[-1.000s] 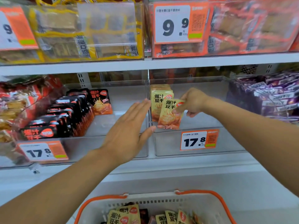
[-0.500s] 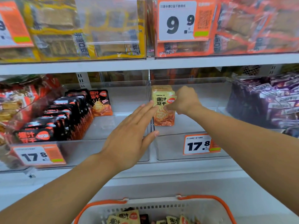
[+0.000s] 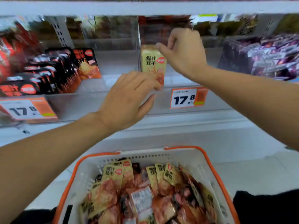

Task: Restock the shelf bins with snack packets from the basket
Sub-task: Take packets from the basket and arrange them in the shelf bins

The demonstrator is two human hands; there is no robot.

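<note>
Both hands on yellow packets point(image 3: 153, 62) | right fingers point(image 3: 161, 46) atop; left fingers point(image 3: 152, 84) below

There's only the one view, from a camera on the person's head, tilted forward and down. It faces the shelf point(image 3: 145, 7) straight on and close, within arm's reach, the clear bins point(image 3: 186, 101) across the upper half. The basket point(image 3: 215, 172) sits right beneath the lens, its near end cut off.

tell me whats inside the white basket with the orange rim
The basket holds a loose pile of yellow snack packets, with darker packets mixed in. Whatever lies beneath the top layer is covered.
</note>
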